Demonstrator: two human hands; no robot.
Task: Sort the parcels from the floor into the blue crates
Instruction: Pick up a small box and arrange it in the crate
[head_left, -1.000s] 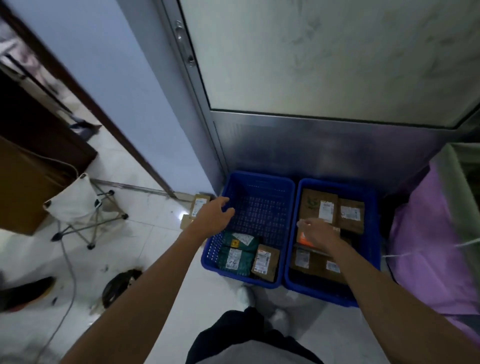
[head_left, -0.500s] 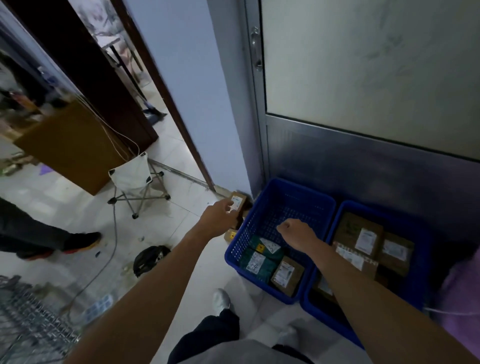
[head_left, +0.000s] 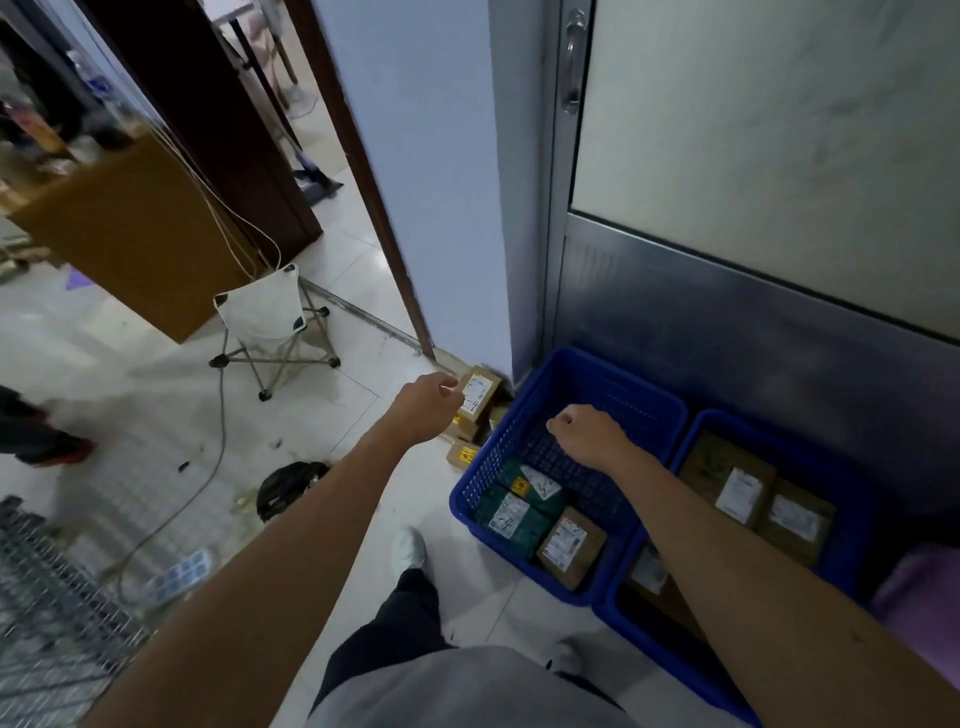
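Brown parcel, left hand curled at its edge, grip unclear, right hand fisted, empty, over blue crate

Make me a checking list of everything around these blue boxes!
Surface: white tiled floor.
Job's things: brown cardboard parcels stacked on floor at wall corner; left blue plastic crate holds two green parcels, one brown parcel; right blue plastic crate holds brown ones.
Clutter: white folding stool, black bundle.
Hands: left hand at top parcel, grip unclear; right hand fisted over left crate.
Cables: grey cable across floor.
Surroundings: metal door, pale blue wall.
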